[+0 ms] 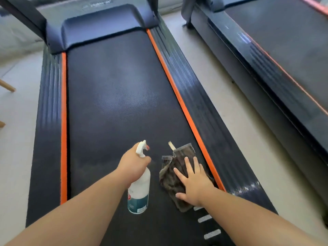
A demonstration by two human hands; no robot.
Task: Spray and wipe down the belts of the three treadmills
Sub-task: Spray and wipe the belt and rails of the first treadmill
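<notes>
A black treadmill belt (113, 89) with orange side strips fills the middle of the view; a pale misted patch lies on its centre. My left hand (133, 166) grips the neck of a white spray bottle (139, 190) with a teal label, nozzle pointing up the belt. To its right, my right hand (192, 181) lies flat with spread fingers on a crumpled brown cloth (170, 174) on the belt near the right orange strip. A small tag sticks out at the cloth's far end.
A second treadmill (284, 50) stands parallel on the right, across a strip of pale floor (221, 96). The motor hood (106, 23) and an upright post close off the far end of the belt. Wooden furniture legs (7, 86) show at the left edge.
</notes>
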